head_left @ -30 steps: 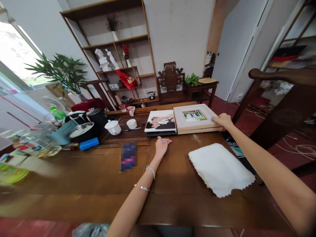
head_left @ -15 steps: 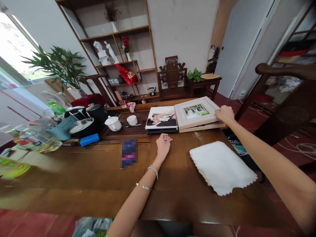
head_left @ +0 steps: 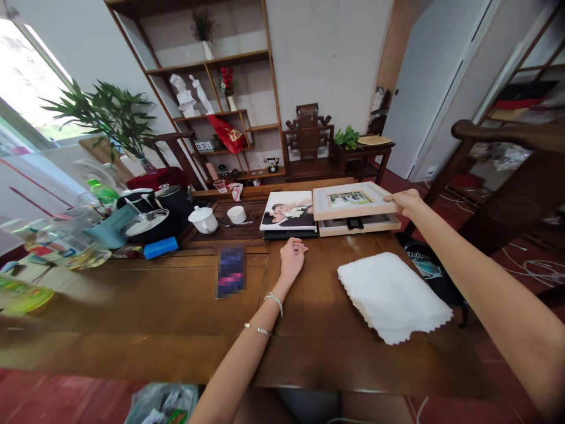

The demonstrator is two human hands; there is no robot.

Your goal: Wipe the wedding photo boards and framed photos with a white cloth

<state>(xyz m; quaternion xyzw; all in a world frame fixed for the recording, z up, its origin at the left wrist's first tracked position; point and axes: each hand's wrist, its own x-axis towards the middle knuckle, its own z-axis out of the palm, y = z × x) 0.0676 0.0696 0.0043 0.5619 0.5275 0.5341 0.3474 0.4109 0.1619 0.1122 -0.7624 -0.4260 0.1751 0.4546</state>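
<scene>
My right hand point(head_left: 406, 201) grips the right edge of a light wooden picture frame point(head_left: 318, 204), with the thumb on top and fingers at the side. The frame shows a small outdoor photo point(head_left: 351, 198) inside a wide pale mat. It is raised above a second wooden frame point(head_left: 375, 225) that lies on the table, and a gap with a small black piece point(head_left: 354, 223) shows between them. To the left lies a photo panel point(head_left: 289, 211) on something black. My left hand point(head_left: 292, 258) rests on the table in front of it, holding nothing, fingers loosely bent.
A folded white cloth point(head_left: 392, 297) lies on the wooden table point(head_left: 176, 318) at the right. A blurred dark packet point(head_left: 231, 272) is left of my left arm. Farther left are a lidded white cup point(head_left: 203, 220), a white bowl point(head_left: 236, 215), a blue block point(head_left: 160, 248) and a black kettle point(head_left: 173, 200).
My right hand has shifted slightly right, and the upper frame's near edge has lifted off the lower one, so the frame now looks flatter. My left hand stays in place.
</scene>
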